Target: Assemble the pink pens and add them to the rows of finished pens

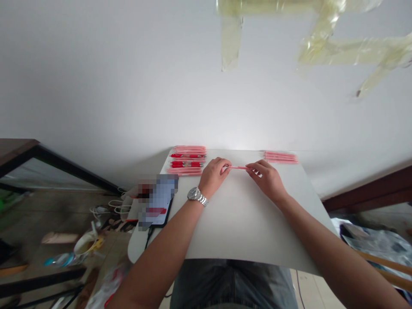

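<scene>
A slim pink pen point(240, 168) is held level between my two hands, over the middle of the white table point(244, 223). My left hand point(216, 171), with a metal watch point(197, 195) at its wrist, pinches the left end. The right end is between the fingertips of my right hand point(265, 176). To the left of my left hand lie rows of pink pens point(186, 171), with several red click pens point(187, 164) among them. Beyond my right hand, near the wall, is another row of pink pens point(280, 157).
A phone point(162, 199), partly blurred out, lies at the table's left edge with a cable attached. The wall point(144, 77) rises behind the table and carries yellowish tape point(231, 40). On the floor at left are a plastic bottle point(61, 260) and a cup point(85, 243).
</scene>
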Demonstrator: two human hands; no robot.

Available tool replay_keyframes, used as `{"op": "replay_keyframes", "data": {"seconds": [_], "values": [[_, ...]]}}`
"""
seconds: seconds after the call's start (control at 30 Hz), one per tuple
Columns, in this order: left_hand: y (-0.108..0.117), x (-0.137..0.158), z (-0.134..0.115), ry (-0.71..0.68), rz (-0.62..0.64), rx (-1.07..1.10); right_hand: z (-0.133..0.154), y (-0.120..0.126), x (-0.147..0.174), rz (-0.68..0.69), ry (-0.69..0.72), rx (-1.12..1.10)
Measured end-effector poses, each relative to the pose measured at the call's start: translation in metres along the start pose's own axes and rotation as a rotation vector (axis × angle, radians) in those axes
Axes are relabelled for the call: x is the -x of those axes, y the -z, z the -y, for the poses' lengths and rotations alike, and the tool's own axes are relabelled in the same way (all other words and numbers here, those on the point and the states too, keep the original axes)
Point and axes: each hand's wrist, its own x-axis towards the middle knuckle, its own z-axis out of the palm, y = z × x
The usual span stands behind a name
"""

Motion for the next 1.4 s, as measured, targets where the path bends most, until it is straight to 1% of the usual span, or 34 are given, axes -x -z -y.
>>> {"op": "replay_keyframes", "data": {"seconds": [0.13,0.33,0.47,0.93,1.4], "values": [[-0.001,0.0,0.003,0.018,0.02,-0.034,0.001,0.0,0.0,0.007,0.013,0.062],[-0.003,0.001,0.007,0.041,0.001,-0.083,0.004,0.001,-0.002,0.007,0.067,0.181],[-0.005,0.001,0.01,0.036,0.001,-0.09,0.005,0.0,-0.003,0.017,0.088,0.22],[-0.007,0.002,0.013,0.052,0.011,-0.089,0.002,-0.001,-0.004,0.018,0.091,0.2],[-0.005,0.002,0.012,0.046,-0.008,-0.119,-0.001,0.0,-0.002,0.011,0.034,0.176]]}}
